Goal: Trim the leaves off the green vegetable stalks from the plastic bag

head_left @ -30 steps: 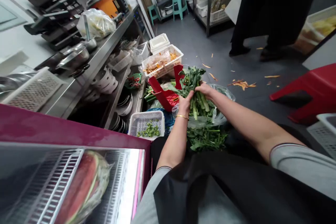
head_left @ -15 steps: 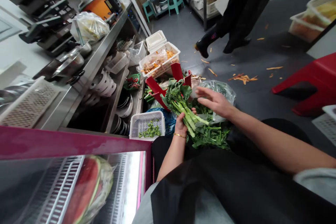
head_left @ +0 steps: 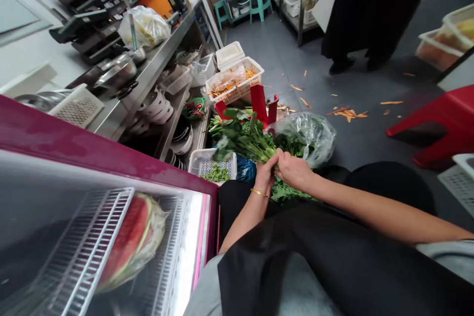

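Observation:
A bunch of leafy green stalks (head_left: 248,139) points away to the left, its stem ends gathered in both my hands. My left hand (head_left: 264,176), with a gold bangle at the wrist, is wrapped round the stems from below. Against it, my right hand (head_left: 295,169) is closed on the same stem ends. More greens (head_left: 291,191) lie under my hands, partly hidden by them. Just beyond is a clear plastic bag (head_left: 319,140) with leafy greens inside. A white basket (head_left: 192,160) holding small green pieces stands left of my left hand.
A red plastic stool (head_left: 259,101), seemingly upturned, stands behind the bunch. Farther off is a basket of orange peelings (head_left: 255,76). A person in dark clothes (head_left: 377,10) stands ahead. At left, a glass-fronted fridge (head_left: 166,170) holds cut watermelon (head_left: 128,237). Another red stool (head_left: 444,118) is at right.
My right hand has come down from spread fingers to close on the stems beside my left hand. The bunch has swung so its leaves point left. The other person's legs have shifted right.

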`<state>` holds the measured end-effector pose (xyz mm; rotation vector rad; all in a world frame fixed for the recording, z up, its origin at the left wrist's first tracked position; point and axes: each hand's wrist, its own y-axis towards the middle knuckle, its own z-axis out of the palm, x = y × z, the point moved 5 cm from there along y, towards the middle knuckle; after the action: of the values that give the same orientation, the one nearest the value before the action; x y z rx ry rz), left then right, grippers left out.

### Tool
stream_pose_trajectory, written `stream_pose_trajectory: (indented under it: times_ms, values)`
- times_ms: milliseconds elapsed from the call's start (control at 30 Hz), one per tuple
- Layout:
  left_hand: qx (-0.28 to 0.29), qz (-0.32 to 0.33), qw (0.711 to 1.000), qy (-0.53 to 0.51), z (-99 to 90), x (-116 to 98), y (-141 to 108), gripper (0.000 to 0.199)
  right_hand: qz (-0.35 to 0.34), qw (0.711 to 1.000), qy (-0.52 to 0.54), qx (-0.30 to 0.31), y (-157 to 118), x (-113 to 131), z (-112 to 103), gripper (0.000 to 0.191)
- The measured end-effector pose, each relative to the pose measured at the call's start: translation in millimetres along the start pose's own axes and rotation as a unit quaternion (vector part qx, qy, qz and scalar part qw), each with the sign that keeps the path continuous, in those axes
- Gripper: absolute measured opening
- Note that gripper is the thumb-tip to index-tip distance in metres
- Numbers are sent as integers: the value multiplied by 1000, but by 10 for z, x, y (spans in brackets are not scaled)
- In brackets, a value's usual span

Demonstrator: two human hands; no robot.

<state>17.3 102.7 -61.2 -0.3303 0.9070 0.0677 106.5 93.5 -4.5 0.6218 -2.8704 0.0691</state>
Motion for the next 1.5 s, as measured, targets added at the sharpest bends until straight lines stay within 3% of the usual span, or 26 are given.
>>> stream_pose_trajectory:
  times_ms: [167, 300, 400, 533, 667, 767, 867, 1033, 1133, 1233, 1300, 1367, 1500]
  values:
    - [-31, -124, 988, -83, -236, 63, -23, 26, -83, 996, 37, 4, -102, 70, 24, 62]
    - [65, -168, 982, -54, -325, 16, -68, 32, -79, 976, 202, -5, -72, -103, 6, 44]
    - [118, -143, 983, 4, -307, 39, -190, 42, -34, 968, 247, -29, -51, -164, -49, 43]
    - [110, -66, 990, 55, -369, 110, -421, 40, -23, 951, 309, -22, -155, -89, 63, 40]
    - [129, -74, 984, 101, -445, 204, -571, 42, 0, 948, 316, 27, -263, -38, 303, 45]
    - [108, -40, 987, 108, -384, 155, -545, 44, -2, 936, 351, 13, -243, 18, 255, 54]
    - [103, -13, 991, 86, -260, 30, -466, 43, -23, 890, 456, -6, -187, 43, 60, 55]
    - [147, -96, 984, -9, -237, -187, -464, 51, 68, 772, 632, -12, -199, -324, -139, 58]
    - [110, -56, 988, -92, -339, -348, -498, 58, 120, 682, 720, -36, -246, -514, -166, 51]
    - [73, -51, 990, -110, -363, -330, -525, 56, 125, 643, 755, -25, -245, -418, -94, 43]
    - [67, -70, 990, -101, -330, -245, -539, 51, 124, 645, 754, -10, -216, -290, 2, 40]
    - [79, -89, 988, -100, -298, -169, -553, 49, 129, 668, 733, -6, -181, -216, 99, 39]
    - [124, -166, 975, -77, -335, -88, -600, 53, 105, 771, 625, 57, -137, -190, 223, 37]
